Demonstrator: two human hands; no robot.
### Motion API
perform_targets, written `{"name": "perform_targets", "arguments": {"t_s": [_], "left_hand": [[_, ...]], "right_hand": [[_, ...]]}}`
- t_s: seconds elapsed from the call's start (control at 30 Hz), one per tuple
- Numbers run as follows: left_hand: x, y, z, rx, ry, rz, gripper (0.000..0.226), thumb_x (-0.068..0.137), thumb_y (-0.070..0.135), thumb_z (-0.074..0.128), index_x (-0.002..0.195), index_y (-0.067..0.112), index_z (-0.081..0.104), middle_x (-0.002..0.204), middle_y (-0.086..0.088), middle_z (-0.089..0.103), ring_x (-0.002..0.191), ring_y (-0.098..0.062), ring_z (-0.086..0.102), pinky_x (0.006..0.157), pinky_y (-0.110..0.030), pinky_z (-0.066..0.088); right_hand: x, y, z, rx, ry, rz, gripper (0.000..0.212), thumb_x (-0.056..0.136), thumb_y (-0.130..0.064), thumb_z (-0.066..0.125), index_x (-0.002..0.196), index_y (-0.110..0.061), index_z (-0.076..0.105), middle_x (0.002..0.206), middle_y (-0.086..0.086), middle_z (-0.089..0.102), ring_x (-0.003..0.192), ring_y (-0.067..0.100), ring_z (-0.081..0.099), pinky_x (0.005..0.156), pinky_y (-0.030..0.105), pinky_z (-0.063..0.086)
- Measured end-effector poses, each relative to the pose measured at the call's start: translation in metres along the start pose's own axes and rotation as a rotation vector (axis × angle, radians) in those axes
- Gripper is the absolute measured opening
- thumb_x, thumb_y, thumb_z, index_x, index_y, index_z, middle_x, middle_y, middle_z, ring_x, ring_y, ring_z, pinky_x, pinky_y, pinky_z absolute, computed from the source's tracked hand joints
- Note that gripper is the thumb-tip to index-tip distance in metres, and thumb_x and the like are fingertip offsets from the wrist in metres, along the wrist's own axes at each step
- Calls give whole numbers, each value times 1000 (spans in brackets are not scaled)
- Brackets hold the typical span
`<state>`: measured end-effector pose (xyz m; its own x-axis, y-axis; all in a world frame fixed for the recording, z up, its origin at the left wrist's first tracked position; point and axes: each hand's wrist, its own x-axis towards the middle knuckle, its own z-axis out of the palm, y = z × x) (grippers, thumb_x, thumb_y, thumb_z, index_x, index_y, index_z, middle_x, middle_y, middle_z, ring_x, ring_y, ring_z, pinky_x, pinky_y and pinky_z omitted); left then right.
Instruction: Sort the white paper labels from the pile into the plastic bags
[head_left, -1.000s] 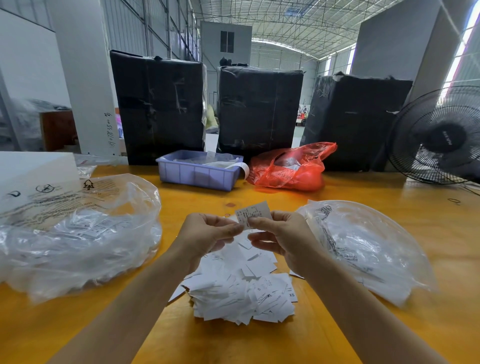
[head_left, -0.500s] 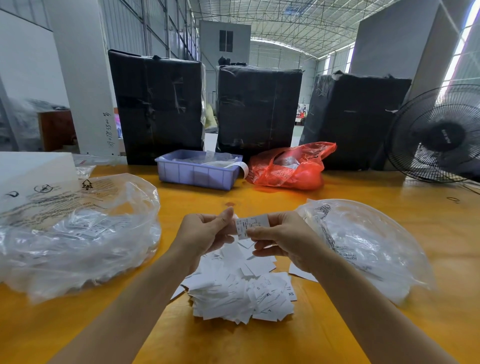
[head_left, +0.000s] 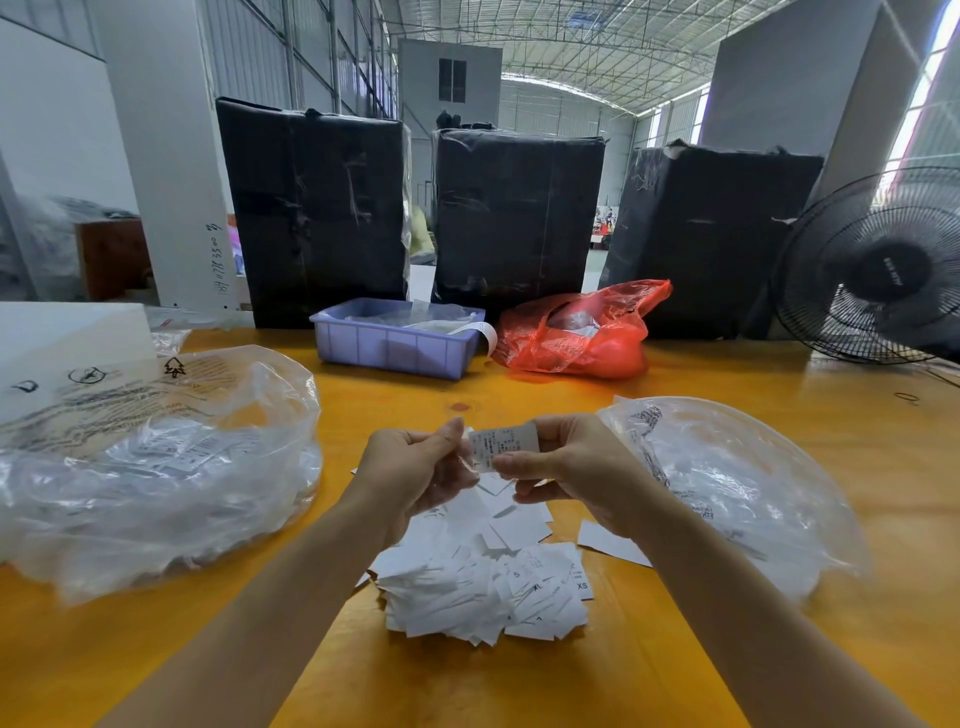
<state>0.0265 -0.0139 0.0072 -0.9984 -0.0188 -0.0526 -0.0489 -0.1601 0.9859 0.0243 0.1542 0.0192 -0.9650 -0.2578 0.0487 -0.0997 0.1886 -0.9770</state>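
A pile of white paper labels (head_left: 483, 587) lies on the yellow table just in front of me. Above it my left hand (head_left: 415, 467) and my right hand (head_left: 566, 467) together pinch one printed white label (head_left: 501, 444) by its two ends. A clear plastic bag (head_left: 156, 467) with labels inside sits at the left. Another clear plastic bag (head_left: 727, 488) with a few labels lies at the right, close to my right wrist.
At the back stand a purple plastic tray (head_left: 395, 348), a red plastic bag (head_left: 576, 338) and three black wrapped bales (head_left: 514, 213). A black fan (head_left: 883, 270) stands at the far right. A white box (head_left: 62, 348) sits at the far left. The yellow table (head_left: 519, 400) shows between them.
The label held between both hands has turned from upright to lying sideways, and my left thumb has shifted up onto its left end.
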Motion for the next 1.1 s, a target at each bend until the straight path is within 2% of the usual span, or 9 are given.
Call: {"name": "perform_targets", "arguments": {"t_s": [0.2,0.53,0.63,0.73,0.8,0.87,0.93,1.0,1.1], "left_hand": [[-1,1,1,21,-32,-6,29,83,27,66,82,-1,69,63,-7,70,49,-13,66,45,-19,51],[1,-2,2,169,-86,59,25,82,30,67,74,7,72,62,-5,71,52,-10,65,49,-18,51],[0,-6,5,190,-95,60,23,81,28,70,75,6,74,67,-6,70,62,-13,65,57,-24,54],[0,-10,9,164,-50,48,22,84,26,69,79,5,74,74,-10,69,75,-20,64,73,-34,54],[0,-11,11,13,24,1,22,85,24,68,88,3,72,78,-12,68,75,-22,63,77,-37,53],[-2,-10,14,-179,86,-70,23,84,26,69,94,6,69,79,-10,67,74,-20,62,71,-33,53],[-4,-8,17,-287,131,-108,20,82,30,70,91,13,70,78,-5,66,76,-17,59,64,-27,46],[-5,-7,18,-351,141,-132,16,82,33,69,87,18,71,78,-3,64,79,-17,56,64,-26,43],[-5,-7,16,-375,93,-192,13,84,32,69,80,20,73,78,-1,64,78,-16,56,65,-27,43]], "right_hand": [[0,-1,0,-15,-11,14,7,76,-7,75,81,-11,72,64,4,67,55,12,62,57,24,54],[1,-1,-1,-125,-84,15,6,84,-7,67,90,-5,68,71,6,62,59,11,60,64,28,59],[-1,-2,4,-278,-128,8,17,96,-18,53,96,-6,65,76,1,55,61,7,55,68,30,59],[-4,-2,11,-384,-207,28,31,96,-32,48,114,-12,64,87,-4,55,74,8,56,66,22,57],[-4,0,16,-400,-147,-40,36,93,-33,53,124,-15,59,92,-3,57,79,11,58,67,21,56],[-1,5,23,-305,19,-140,47,88,-24,64,132,-12,52,96,0,59,79,19,64,74,32,58],[0,10,32,-222,161,-234,49,83,-12,70,129,-7,54,99,5,65,79,27,68,77,42,57],[1,14,38,-173,225,-295,41,81,-6,72,120,-5,61,101,9,69,81,25,69,76,39,58],[1,16,36,-86,259,-282,23,80,-6,72,103,-8,71,89,5,72,77,12,68,72,23,56]]}}
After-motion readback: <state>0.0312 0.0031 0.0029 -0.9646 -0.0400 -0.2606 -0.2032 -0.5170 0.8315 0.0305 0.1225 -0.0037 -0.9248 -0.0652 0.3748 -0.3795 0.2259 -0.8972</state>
